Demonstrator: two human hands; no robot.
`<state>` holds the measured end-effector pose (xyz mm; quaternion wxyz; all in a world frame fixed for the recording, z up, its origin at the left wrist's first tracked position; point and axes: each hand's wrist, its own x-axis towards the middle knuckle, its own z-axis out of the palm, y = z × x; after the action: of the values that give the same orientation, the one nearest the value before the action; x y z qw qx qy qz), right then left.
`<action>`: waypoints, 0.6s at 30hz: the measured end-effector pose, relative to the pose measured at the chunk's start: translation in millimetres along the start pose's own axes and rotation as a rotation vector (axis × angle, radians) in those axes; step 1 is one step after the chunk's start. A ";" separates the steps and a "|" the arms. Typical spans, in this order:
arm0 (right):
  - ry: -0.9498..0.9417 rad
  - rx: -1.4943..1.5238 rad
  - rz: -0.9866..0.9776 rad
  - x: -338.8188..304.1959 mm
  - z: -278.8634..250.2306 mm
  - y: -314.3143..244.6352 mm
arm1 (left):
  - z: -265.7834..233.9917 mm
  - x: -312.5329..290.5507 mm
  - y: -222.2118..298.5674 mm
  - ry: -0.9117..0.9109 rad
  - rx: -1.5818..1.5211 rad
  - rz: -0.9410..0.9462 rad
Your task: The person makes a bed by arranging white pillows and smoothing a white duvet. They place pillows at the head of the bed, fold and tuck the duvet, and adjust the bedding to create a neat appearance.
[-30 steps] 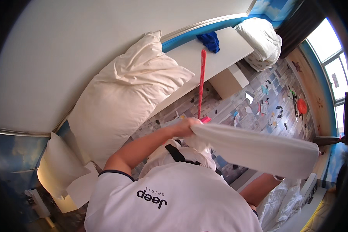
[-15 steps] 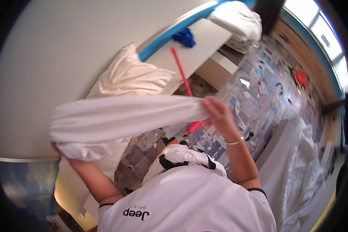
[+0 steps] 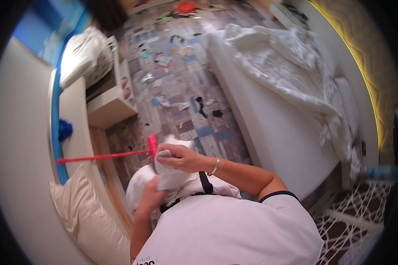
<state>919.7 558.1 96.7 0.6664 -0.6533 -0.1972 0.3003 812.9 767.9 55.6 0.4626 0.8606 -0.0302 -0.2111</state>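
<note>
A white cloth [image 3: 170, 179] is bunched in front of my body, folded up close to my lap. My right hand [image 3: 181, 159], with a bracelet at the wrist, is closed around its upper part, fingers wrapped over a fold. Lower and to the left, my left hand [image 3: 152, 194] is at the cloth's edge; motion smears its fingers. Just beyond the right hand stands the bristle head of a red broom [image 3: 152, 145]. Its long handle reaches left across the low white cabinet.
A cream pillow [image 3: 86, 216] and a blue cloth [image 3: 64, 130] lie along the left side. An open drawer [image 3: 112, 110] juts out beyond. Scraps litter the patterned floor [image 3: 163, 92]. A mattress [image 3: 261, 119] with a rumpled sheet [image 3: 292, 88] stands right.
The cloth, stretched wide between both hands before, is now gathered in front of me. My hands have come close together. My view has turned right, toward the mattress.
</note>
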 end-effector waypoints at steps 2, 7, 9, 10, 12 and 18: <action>0.219 0.009 -0.056 -37.5 -25.6 19.9 | 30.5 27.6 41.2 -0.146 0.067 0.110; 0.381 -0.162 0.003 -141.1 -92.2 15.0 | 64.0 82.8 99.6 -0.388 -0.280 0.091; 0.429 -0.277 -0.075 -170.1 -98.8 43.9 | 66.3 109.2 114.0 -0.347 -0.510 0.116; 0.447 -0.342 -0.107 -179.9 -102.5 55.7 | 68.6 125.0 118.3 -0.323 -0.631 0.121; 0.357 -0.202 0.047 -197.4 -110.3 49.8 | 79.6 157.4 134.1 -0.369 -0.583 0.203; 0.674 0.605 -0.117 -213.8 -137.4 80.8 | 140.8 229.8 190.4 -0.338 -0.020 0.641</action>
<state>839.6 311.4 35.1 0.8701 -0.4784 0.0906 0.0767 994.0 492.2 64.6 0.5022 0.7557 -0.3723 -0.1950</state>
